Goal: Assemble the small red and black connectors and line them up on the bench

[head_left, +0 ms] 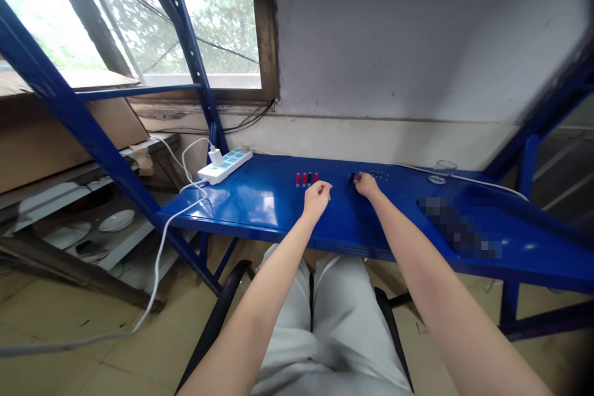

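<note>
While apart, two hands (pixel 318 199) (pixel 366 184) near four upright pegs (pixel 306 179)

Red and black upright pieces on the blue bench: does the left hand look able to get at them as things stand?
Probably yes: the left hand lies just in front of the row of small red and black upright pieces, and nothing shows between them on the blue metal bench.

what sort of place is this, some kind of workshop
Probably a small workshop or electronics workbench: there's a blue steel bench, a white power strip plugged in on it, and small red and black parts lined up in rows.
</note>
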Demonstrator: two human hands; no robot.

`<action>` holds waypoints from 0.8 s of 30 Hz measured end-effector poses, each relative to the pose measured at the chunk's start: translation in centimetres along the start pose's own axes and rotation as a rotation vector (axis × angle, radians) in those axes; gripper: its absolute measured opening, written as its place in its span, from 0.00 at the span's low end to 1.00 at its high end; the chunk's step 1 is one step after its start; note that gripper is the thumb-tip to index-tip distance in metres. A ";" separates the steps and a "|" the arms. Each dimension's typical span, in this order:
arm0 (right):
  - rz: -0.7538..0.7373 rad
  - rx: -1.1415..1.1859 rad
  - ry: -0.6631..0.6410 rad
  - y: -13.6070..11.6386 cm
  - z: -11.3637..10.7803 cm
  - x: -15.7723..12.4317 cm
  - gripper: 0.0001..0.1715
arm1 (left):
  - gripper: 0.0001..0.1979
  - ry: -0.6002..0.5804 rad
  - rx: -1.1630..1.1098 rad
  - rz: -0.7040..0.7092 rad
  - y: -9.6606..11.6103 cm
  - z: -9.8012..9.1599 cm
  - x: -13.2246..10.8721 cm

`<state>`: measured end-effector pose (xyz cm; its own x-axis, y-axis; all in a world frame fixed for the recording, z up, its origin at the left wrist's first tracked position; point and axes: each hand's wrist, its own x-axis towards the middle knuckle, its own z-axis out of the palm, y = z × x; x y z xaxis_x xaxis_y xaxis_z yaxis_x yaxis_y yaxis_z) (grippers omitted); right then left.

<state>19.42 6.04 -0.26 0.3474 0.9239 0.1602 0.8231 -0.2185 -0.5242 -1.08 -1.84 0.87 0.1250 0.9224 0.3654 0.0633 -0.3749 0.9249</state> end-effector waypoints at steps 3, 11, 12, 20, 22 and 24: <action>0.011 -0.007 -0.013 -0.2 -0.3 0.0 0.08 | 0.09 0.073 -0.009 -0.013 -0.1 -0.1 0.2; 0.066 -0.030 -0.094 -0.9 -1.0 0.3 0.02 | 0.07 0.329 -0.214 -0.123 -0.4 -0.4 0.8; 0.085 -0.020 -0.125 -1.0 -1.1 0.2 0.03 | 0.07 0.348 -0.247 -0.130 -0.4 -0.5 0.8; 0.172 0.097 -0.210 -0.9 -2.8 -1.6 0.06 | 0.07 0.437 -0.373 -0.159 0.1 -0.7 0.9; 0.131 0.071 -0.113 -1.0 -2.8 -2.5 0.06 | 0.08 0.452 -0.388 -0.156 0.1 -0.7 0.9; 0.031 0.032 0.009 -1.4 -2.5 -3.7 0.07 | 0.08 0.467 -0.402 -0.147 0.1 -0.7 0.9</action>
<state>18.14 2.14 1.95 0.3765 0.9140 0.1511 0.7972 -0.2366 -0.5554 -1.66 -0.96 1.38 -0.3075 0.9388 0.1552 -0.3412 -0.2611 0.9030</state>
